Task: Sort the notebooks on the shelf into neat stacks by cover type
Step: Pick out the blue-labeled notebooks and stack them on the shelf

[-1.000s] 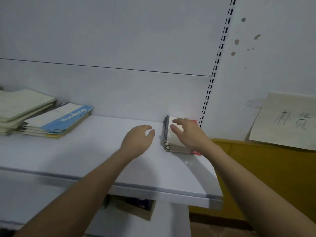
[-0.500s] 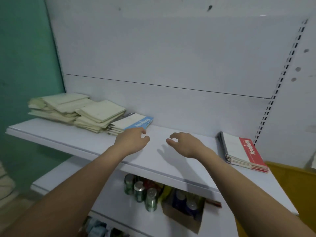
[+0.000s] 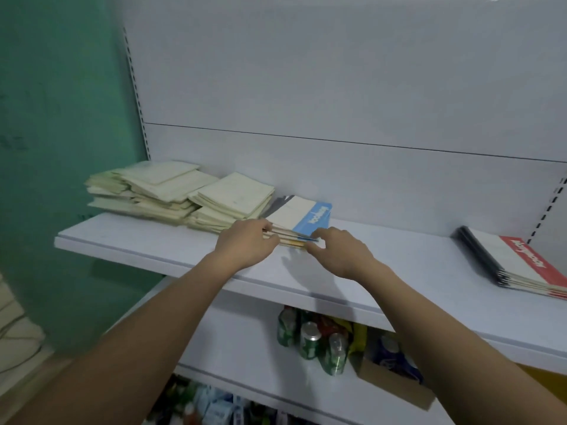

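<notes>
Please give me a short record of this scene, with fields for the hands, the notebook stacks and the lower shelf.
left hand: fingers at the left near edge of the blue-cover stack
right hand: fingers at its right near corner
red-cover stack: far right of the shelf, untouched
pale green notebooks: loose, uneven piles at left
lower shelf: green cans

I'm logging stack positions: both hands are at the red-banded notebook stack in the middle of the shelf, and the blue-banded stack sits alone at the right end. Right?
The colours are swapped. The head view shows the left hand and right hand at the blue-banded notebook stack in the middle of the shelf, while the red-banded stack sits alone at the right end.
</notes>
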Demonstrator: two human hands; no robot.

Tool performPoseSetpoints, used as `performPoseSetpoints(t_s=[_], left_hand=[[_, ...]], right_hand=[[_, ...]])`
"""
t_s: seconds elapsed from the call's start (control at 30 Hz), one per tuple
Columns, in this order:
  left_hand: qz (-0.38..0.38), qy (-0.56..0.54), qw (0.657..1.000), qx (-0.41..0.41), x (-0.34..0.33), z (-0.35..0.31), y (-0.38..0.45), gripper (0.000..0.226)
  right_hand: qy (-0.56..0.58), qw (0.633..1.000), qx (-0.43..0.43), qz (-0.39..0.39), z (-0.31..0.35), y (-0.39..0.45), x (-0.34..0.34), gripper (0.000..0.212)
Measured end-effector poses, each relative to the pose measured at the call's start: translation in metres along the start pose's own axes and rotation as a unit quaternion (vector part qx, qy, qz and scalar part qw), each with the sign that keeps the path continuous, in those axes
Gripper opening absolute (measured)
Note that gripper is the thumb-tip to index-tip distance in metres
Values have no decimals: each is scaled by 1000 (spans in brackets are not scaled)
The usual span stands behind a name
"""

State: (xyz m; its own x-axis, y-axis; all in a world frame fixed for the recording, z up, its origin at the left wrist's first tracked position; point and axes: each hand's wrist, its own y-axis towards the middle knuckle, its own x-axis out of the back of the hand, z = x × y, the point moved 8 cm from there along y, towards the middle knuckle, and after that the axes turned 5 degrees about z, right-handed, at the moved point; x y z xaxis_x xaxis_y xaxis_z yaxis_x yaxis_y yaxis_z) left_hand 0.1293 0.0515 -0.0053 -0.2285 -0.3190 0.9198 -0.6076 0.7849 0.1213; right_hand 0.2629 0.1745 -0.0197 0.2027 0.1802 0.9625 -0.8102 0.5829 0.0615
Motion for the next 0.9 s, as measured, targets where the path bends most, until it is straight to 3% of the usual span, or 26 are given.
performPoseSetpoints(t_s=[0.2,0.43,0.5,0.57,0.63,0.73,0.83,0.9], left_hand=[[-39,-60,997,-7,8,14,47,35],[-20,-53,998,0,-2,43,85,33],[-21,-101,995,-10,-8,50,88,26],[-46,-164,985,-21,-13,59,85,17],[-54,-240,969,-21,-17,67,84,16],[26,-394,918,17,-30,68,90,21],[133,-497,855,64,-42,58,97,26],[165,-516,838,59,-44,51,103,29]], right_hand=[[9,994,9,-106,13,59,4,46],[-66,998,9,-3,18,131,-55,78],[-86,996,13,-23,17,126,-64,73],[-103,986,44,-126,20,108,-60,50],[-103,971,83,-197,21,87,-57,28],[-76,959,103,-253,23,69,-46,39],[-59,950,40,-303,26,66,-28,41],[-54,950,6,-309,29,66,-22,38]])
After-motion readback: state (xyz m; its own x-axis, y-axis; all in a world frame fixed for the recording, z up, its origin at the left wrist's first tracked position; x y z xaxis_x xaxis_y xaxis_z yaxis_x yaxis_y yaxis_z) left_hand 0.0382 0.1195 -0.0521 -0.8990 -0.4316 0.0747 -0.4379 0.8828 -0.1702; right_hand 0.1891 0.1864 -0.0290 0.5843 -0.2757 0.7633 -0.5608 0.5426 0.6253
